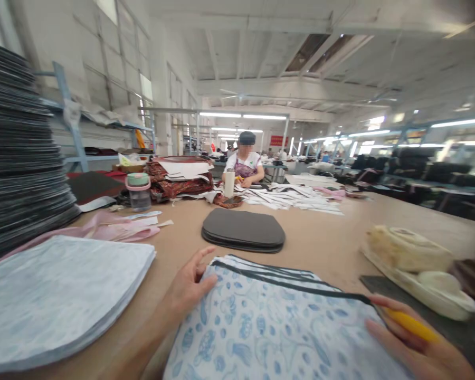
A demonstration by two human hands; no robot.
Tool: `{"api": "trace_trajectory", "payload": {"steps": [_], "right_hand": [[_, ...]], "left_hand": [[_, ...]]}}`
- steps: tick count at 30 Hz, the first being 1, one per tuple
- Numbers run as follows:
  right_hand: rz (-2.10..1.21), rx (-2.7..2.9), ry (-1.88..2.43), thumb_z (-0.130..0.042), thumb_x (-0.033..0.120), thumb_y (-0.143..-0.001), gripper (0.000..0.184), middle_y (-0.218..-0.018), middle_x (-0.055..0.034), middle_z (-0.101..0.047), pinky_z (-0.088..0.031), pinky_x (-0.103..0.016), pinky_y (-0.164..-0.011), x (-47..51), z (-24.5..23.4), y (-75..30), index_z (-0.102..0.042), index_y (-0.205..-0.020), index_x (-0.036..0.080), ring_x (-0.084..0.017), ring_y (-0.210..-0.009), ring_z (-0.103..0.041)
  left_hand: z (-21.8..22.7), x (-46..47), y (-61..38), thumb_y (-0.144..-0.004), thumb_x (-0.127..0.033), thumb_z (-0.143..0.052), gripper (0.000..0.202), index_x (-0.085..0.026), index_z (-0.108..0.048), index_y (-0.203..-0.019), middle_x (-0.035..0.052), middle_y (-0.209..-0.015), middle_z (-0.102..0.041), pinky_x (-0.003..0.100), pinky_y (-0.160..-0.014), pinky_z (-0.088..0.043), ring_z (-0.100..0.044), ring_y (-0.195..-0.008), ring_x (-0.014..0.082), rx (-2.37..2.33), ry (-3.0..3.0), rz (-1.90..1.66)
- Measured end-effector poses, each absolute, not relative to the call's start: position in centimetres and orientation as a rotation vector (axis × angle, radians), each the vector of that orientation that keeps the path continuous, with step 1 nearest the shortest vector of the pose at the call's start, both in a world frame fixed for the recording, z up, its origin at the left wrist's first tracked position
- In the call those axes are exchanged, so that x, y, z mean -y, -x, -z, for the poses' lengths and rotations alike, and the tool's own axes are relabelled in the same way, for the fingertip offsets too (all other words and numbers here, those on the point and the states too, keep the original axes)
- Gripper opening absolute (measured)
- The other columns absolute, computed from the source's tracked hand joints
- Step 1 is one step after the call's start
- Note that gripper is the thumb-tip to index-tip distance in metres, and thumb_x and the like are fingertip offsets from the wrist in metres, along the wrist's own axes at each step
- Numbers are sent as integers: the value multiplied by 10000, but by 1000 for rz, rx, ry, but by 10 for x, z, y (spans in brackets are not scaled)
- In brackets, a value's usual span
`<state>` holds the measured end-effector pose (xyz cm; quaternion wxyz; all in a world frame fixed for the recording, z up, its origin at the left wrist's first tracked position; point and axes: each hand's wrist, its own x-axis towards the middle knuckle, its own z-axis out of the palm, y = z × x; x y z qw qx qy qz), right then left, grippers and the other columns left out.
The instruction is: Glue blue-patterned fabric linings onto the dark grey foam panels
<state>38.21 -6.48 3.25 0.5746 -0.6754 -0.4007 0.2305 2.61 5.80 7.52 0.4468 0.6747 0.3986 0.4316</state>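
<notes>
A stack of white fabric panels (269, 322) with blue sea-creature print and dark bound top edges lies in front of me. At its upper left corner, my left hand (188, 287) pinches the edge, thumb on the print and index finger stretched beyond it. My right hand (411, 332) closes on the upper right corner. A yellow-handled tool (414, 324) is tucked in that same hand; its working end cannot be made out. Just beyond the panels sits a short stack of dark grey rounded pieces (243, 229).
A pale blue fabric stack (63, 295) lies left, beside a tall pile of black sheets (19, 153). A lidded plastic jar (138, 192) and white strips (293, 198) are farther back. A person (243, 163) works across the table. A cream container (415, 269) stands right.
</notes>
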Motion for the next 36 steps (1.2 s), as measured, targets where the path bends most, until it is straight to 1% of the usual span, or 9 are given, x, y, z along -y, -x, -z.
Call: {"api": "trace_trajectory", "payload": {"steps": [3, 4, 7, 9, 14, 23, 26, 32, 36], "right_hand": [[-722, 903, 1400, -704, 477, -620, 511, -648, 5, -638, -486, -297, -524, 71, -46, -362, -520, -1032, 239, -224, -622, -629], [-743, 909, 1365, -708, 469, -616, 517, -646, 15, -619, -451, -279, -499, 70, -48, -358, -514, -1034, 235, -197, -582, -596], [-732, 959, 1361, -719, 409, -626, 504, -588, 56, -519, -359, -232, -454, 70, -52, -356, -526, -1051, 220, -131, -496, -479], [-726, 988, 1375, -704, 383, -646, 480, -591, 59, -496, -356, -229, -459, 72, -54, -356, -531, -1066, 226, -129, -507, -465], [-718, 1048, 1312, -663, 381, -691, 440, -677, 27, -563, -390, -244, -517, 78, -62, -348, -521, -1079, 230, -154, -595, -513], [-775, 1008, 1192, -651, 324, -714, 402, -723, 26, -593, -375, -208, -525, 81, -71, -343, -508, -1074, 218, -116, -599, -472], [-755, 1028, 1187, -633, 275, -718, 361, -663, 46, -546, -358, -196, -499, 79, -70, -343, -518, -1056, 221, -103, -563, -432], [-683, 1055, 1238, -611, 233, -716, 319, -623, 55, -461, -362, -196, -492, 78, -68, -342, -542, -1028, 226, -107, -555, -428], [-709, 1089, 1272, -615, 279, -745, 307, -630, 55, -468, -344, -202, -484, 77, -65, -347, -546, -1039, 224, -108, -542, -418]], "left_hand": [[-79, -61, -25, -681, -326, -623, 573, -183, -504, -1223, 75, -1100, -633, 302, -795, -428, -564, -971, 232, -1220, -1928, -1221], [-84, -62, -29, -671, -357, -634, 575, -200, -521, -1213, 76, -1137, -622, 317, -808, -431, -564, -981, 248, -1241, -1994, -1197], [-109, -57, -62, -677, -410, -640, 438, -254, -622, -1086, 40, -1000, -678, 305, -719, -453, -610, -778, 229, -1167, -2129, -937], [-125, -46, -98, -704, -362, -613, 282, -260, -678, -959, 25, -910, -689, 281, -665, -454, -605, -713, 209, -940, -2234, -800], [-126, -30, -185, -745, -176, -558, 229, -224, -671, -938, 38, -921, -652, 260, -711, -428, -588, -761, 183, -557, -2399, -580], [-103, -31, -216, -695, -63, -551, 274, -199, -618, -923, 56, -991, -592, 286, -765, -423, -561, -840, 190, -635, -2420, -730], [-101, -30, -216, -703, -67, -531, 184, -202, -623, -788, 46, -970, -595, 289, -786, -412, -558, -871, 187, -585, -2408, -753], [-98, -37, -220, -639, -86, -574, 90, -171, -590, -613, 37, -862, -590, 232, -611, -415, -546, -729, 158, -607, -2201, -689], [-96, -36, -220, -657, -56, -562, 128, -171, -570, -601, 33, -833, -594, 234, -653, -425, -560, -755, 160, -568, -2276, -760]]}}
